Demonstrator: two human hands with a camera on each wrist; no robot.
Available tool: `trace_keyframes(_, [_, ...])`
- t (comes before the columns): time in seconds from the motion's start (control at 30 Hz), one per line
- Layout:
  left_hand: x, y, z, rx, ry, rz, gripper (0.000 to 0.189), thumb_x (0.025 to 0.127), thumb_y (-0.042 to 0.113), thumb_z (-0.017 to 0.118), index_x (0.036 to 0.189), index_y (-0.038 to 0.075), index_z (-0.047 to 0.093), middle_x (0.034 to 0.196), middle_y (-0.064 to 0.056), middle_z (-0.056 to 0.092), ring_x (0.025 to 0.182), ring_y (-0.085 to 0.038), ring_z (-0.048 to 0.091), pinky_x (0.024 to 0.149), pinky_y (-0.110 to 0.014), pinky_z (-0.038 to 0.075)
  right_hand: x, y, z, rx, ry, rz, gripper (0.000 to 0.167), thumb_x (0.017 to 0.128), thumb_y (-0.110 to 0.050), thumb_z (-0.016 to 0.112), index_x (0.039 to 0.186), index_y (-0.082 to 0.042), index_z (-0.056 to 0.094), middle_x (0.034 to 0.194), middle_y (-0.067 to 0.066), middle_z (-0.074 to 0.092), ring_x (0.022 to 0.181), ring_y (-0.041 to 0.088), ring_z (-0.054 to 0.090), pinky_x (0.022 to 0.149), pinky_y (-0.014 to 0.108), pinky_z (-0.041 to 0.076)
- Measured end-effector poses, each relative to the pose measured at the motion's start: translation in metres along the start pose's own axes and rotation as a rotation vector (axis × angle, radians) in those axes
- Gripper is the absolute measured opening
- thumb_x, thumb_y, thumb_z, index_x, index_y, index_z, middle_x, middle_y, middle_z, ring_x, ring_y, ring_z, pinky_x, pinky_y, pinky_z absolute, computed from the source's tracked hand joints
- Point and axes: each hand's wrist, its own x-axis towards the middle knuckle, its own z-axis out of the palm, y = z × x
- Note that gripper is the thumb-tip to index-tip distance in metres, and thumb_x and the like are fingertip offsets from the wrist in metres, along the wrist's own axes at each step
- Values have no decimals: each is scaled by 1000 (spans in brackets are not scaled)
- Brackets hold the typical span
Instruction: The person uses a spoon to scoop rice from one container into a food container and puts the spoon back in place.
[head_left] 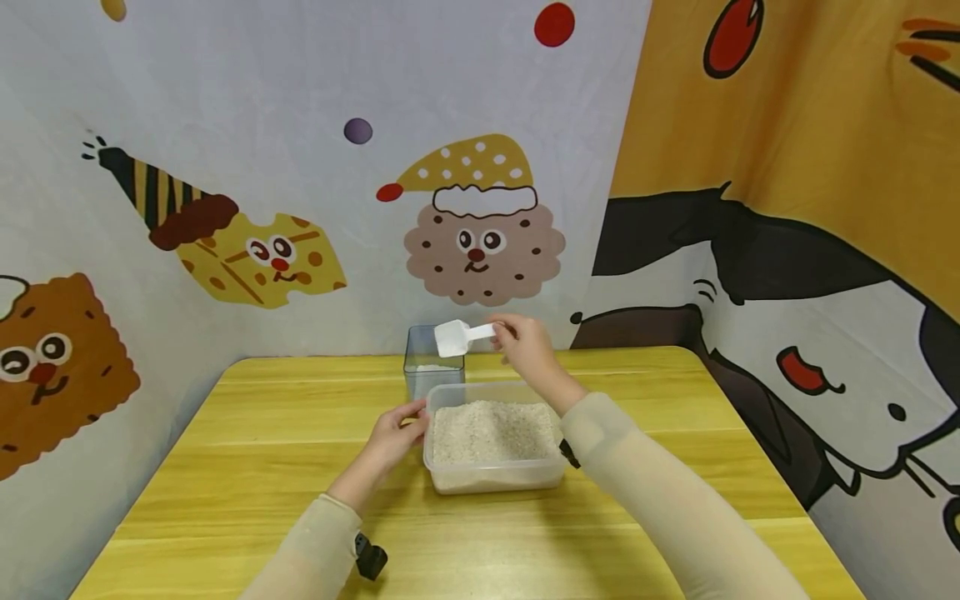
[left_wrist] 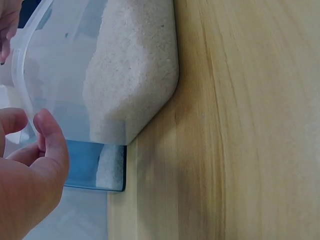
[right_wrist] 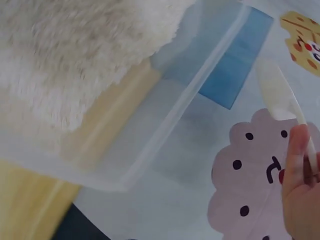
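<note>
A clear plastic tub [head_left: 495, 477] full of rice [head_left: 491, 429] stands on the table. My left hand [head_left: 392, 435] pinches its rim at the left side; in the left wrist view, thumb and forefinger [left_wrist: 15, 120] lie either side of that rim. A white scoop [head_left: 452, 339] is held by its handle in my right hand [head_left: 527, 348], raised above the tub's far side. Behind the tub sits a bluish see-through container [head_left: 417, 360] with some rice in it. The scoop's bowl is over this container's opening; whether rice is in the bowl, I cannot tell.
The yellow wood-grain table [head_left: 300, 467] reaches back to a cartoon-printed cloth [head_left: 300, 83] behind it. More printed cloth [head_left: 825, 167] hangs along the right side. A black wrist device [head_left: 370, 557] sits by the left sleeve.
</note>
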Motion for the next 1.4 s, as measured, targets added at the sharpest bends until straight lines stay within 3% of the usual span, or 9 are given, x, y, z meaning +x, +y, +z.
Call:
trace_keyframes(0.1, [1,0,0,3,0,2,41,94,4,54,134,-6,48,107,-11,51,98,-23,57,78,-26,52,1,3,-5,173,29,117,27,99,-13,48,118,-1,63,91,20,66,79,28,65,65,42,57])
trace_keyframes(0.2, [1,0,0,2,-2,4,41,95,4,54,134,-6,48,107,-11,51,99,-23,57,78,-26,52,1,6,-11,306,50,248,27,100,-14,48,119,0,62,88,15,66,72,17,65,62,35,57])
trace_keyframes(0.4, [1,2,0,3,-9,0,42,95,5,54,135,-5,47,109,-10,51,100,-22,56,79,-25,51,1,11,-20,446,40,424,31,100,-15,46,124,2,58,84,7,66,70,12,64,61,26,55])
trace_keyframes(0.83, [-5,-2,2,15,-3,0,42,95,7,54,136,-4,48,109,-10,51,100,-24,57,78,-26,53,-13,16,-35,547,23,476,33,100,-16,46,126,3,55,75,0,65,68,10,62,62,23,54])
trace_keyframes(1.1, [-2,0,1,3,6,-23,42,95,6,54,136,-1,48,109,-10,50,101,-25,57,78,-27,52,-26,23,-50,563,26,473,34,100,-16,45,126,4,54,75,-2,64,68,8,61,61,21,53])
trace_keyframes(1.4, [-1,4,-2,-8,-15,-26,43,95,6,54,136,-4,47,110,-10,50,96,-19,57,75,-23,52,-42,33,-64,540,16,477,37,100,-17,46,129,6,50,73,-4,65,66,6,60,59,19,52])
